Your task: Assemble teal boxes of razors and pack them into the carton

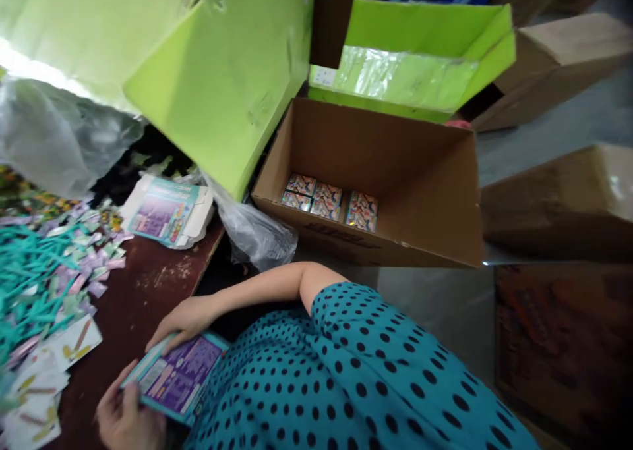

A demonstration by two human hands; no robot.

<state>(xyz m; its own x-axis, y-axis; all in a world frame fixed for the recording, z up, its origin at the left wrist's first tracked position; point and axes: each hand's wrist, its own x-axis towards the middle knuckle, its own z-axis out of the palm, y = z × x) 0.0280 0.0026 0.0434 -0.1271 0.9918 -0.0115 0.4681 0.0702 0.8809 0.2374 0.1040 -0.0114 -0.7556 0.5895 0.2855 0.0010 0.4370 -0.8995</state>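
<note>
Between my hands is a small teal and purple printed carton [182,374], tilted at the table's edge and close against my dotted shirt. My left hand [129,410] grips its lower left corner, with the thumb on the printed face. From above, my right hand [185,319] is closed over the carton's upper left edge. Another teal and purple carton [165,211], with white flaps sticking out, lies on the dark red table [148,285]. Left of my hands are white printed cards [37,397] and a heap of teal plastic pieces [34,282].
An open brown box [395,153] with several small printed cartons [363,211] in it stands right of the table. Large green cardboard [232,74] leans above. Clear plastic bags [257,232], small wrapped packets [99,259] and more boxes [558,206] lie around.
</note>
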